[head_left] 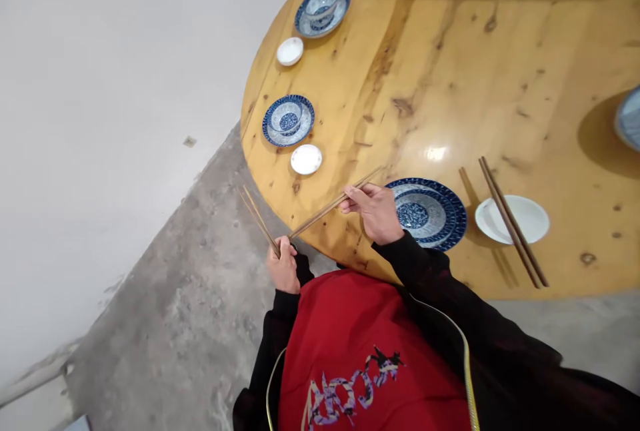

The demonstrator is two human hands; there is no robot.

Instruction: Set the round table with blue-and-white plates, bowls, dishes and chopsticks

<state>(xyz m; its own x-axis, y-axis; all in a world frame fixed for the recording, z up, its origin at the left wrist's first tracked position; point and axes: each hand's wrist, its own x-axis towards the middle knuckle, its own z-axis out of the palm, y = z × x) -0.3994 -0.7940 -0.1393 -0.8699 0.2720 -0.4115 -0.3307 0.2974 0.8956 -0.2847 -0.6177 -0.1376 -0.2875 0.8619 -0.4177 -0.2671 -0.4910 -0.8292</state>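
Observation:
My left hand [284, 270] is closed round chopsticks [257, 216], whose far ends point up and left over the floor. Between the fingertips of my right hand [375, 211] is another set of chopsticks [316, 218], slanting across the table edge with one end close to my left hand. How many sticks each hand has, I cannot tell exactly. Beside and partly behind my right hand lies a blue-patterned plate [456, 214] with a bowl [414, 212] on it. Farther right, a pair of brown chopsticks [513, 221] rests across a small white dish [537, 213].
Along the left of the round wooden table [360, 91] are two more blue plates [270, 136] with bowls, and small white dishes [306, 159] near them. Another blue dish [631, 121] shows at the right edge. A white wall [115, 84] stands left of the table.

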